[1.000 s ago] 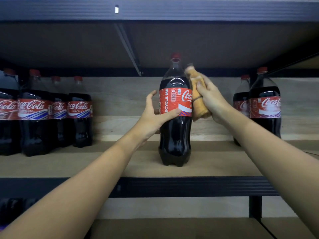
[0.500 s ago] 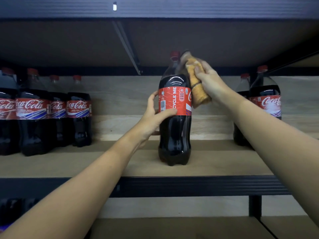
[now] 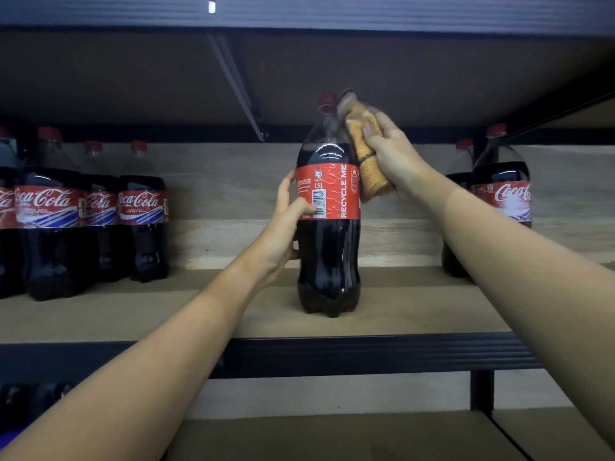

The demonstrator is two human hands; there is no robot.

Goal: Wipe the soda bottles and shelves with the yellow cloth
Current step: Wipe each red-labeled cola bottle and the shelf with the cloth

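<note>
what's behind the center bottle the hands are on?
Behind the center bottle only the pale wooden back panel shows on either side. The strip straight behind it is covered by the bottle, the left hand and the yellow cloth, so it cannot be checked.

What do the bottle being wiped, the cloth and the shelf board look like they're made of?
The soda bottle looks like clear glossy plastic: highlights on its shoulder, dark drink showing through, a wrinkled red film label. The yellow cloth in the right hand looks like soft napped fabric, perhaps microfibre; it is blurred. The shelf board looks like matte fibreboard or cardboard-like sheet, edged by a dark ribbed rail, probably metal.
</note>
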